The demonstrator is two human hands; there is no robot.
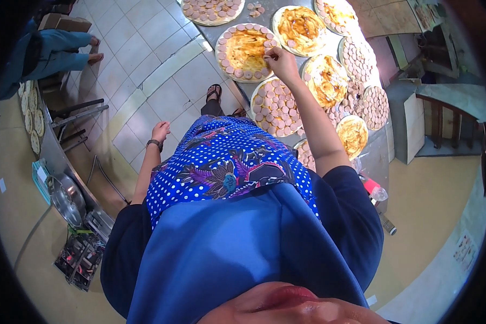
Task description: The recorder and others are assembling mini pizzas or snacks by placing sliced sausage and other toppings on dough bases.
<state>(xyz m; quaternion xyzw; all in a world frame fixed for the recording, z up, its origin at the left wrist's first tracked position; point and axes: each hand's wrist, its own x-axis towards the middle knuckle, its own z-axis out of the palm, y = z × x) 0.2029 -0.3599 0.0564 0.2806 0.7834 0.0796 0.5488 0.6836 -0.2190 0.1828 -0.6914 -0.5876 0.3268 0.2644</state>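
My right hand reaches over a round pizza base spread with orange-brown sauce. Its fingertips are pinched together on a pinkish sausage slice at the base's right side. A ring of such sausage slices lies around the rim of this base, while the sauced middle shows bare. My left hand, with a dark band at the wrist, hangs beside my body over the floor, away from the table. Its fingers are curled in, and what they hold, if anything, is hidden.
Several other pizza bases share the metal table: a slice-covered one nearer me, a sauced one to the right. Loose slices lie at the far edge. At left are a metal bowl, a stool and a person's legs.
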